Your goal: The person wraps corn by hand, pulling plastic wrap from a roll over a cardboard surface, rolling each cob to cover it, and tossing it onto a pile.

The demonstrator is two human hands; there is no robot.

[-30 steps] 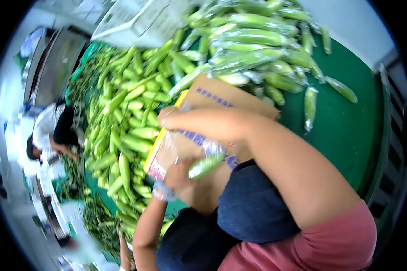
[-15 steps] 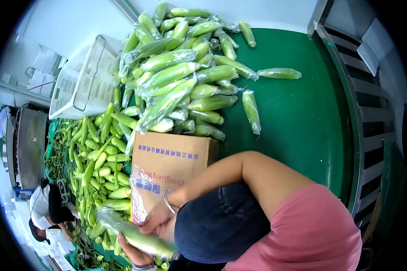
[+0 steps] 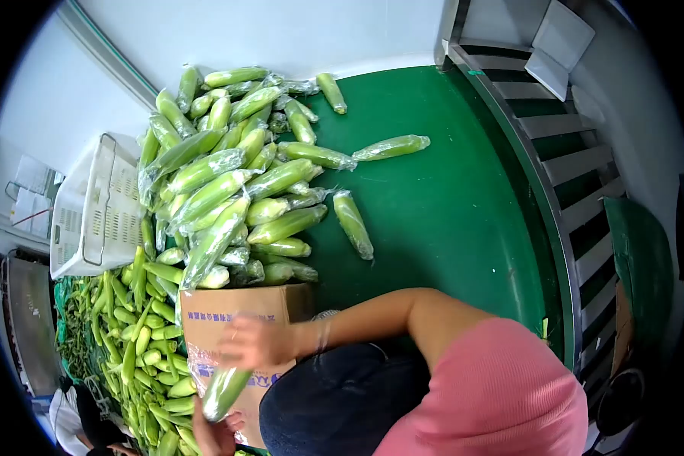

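An ear of corn [image 3: 226,391], green-husked and in shiny clear film, stands tilted near the bottom of the head view. My left hand [image 3: 216,436] grips its lower end, thumb and fingers to either side. Blurred by motion, my right hand [image 3: 254,346] is just above the corn's upper end, in front of a cardboard box [image 3: 228,302]; its fingers are too smeared to read. Clear plastic film [image 3: 204,363] covers part of the box's printed face. Behind the box lies a heap of film-wrapped corn [image 3: 213,182].
Unwrapped corn [image 3: 140,342] is piled left of the box. A white crate [image 3: 118,205] stands at the back left. Several wrapped ears lie on the green surface [image 3: 448,220], bordered by a metal slatted rail [image 3: 539,159]. Another person [image 3: 68,418] is at lower left.
The view has shifted, so the heap and box appear further left and lower. The corn in my left hand has turned more upright. My right hand has moved up off the corn's side.
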